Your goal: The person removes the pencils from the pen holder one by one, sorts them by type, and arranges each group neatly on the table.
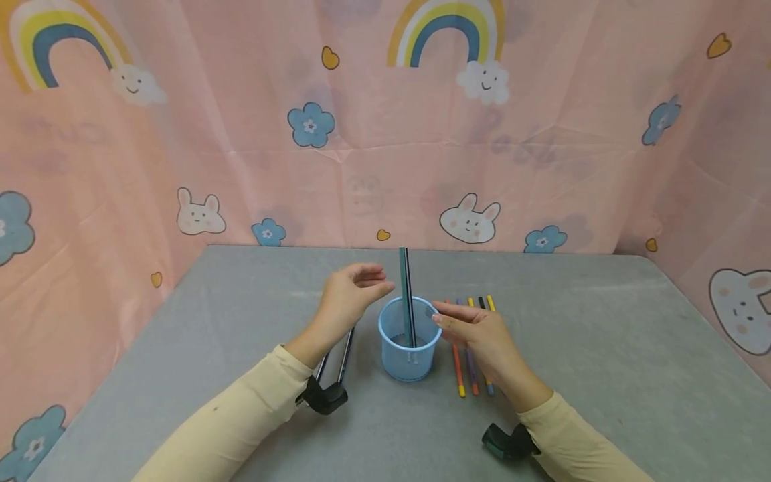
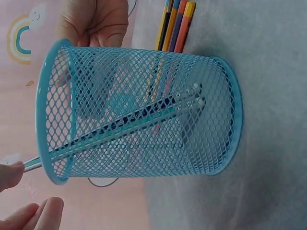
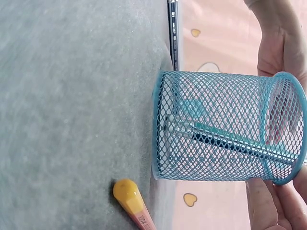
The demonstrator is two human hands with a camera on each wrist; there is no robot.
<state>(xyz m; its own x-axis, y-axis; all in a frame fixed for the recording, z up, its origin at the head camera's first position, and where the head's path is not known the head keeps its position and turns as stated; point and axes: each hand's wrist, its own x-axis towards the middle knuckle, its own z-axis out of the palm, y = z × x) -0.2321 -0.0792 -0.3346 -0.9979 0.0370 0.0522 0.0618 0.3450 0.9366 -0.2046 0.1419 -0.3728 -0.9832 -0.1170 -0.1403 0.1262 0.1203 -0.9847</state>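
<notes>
A light blue mesh pen cup (image 1: 407, 365) stands upright on the table. Inside it lean a teal pencil (image 1: 403, 281) and a dark striped pencil (image 1: 411, 294), their lower ends visible through the mesh in both wrist views. My right hand (image 1: 482, 335) pinches the cup's rim on the right side, thumb and fingers on either side of the wall. Just left of the two pencils, my left hand (image 1: 355, 291) hovers with fingers loosely bent and a small gap to them. Nothing shows in its grasp.
Several coloured pencils (image 1: 459, 371) lie side by side right of the cup, partly behind my right hand. Dark pencils (image 1: 346, 355) lie left of the cup, under my left wrist. A pink patterned cloth (image 1: 373, 174) hangs behind the grey table (image 1: 602, 348).
</notes>
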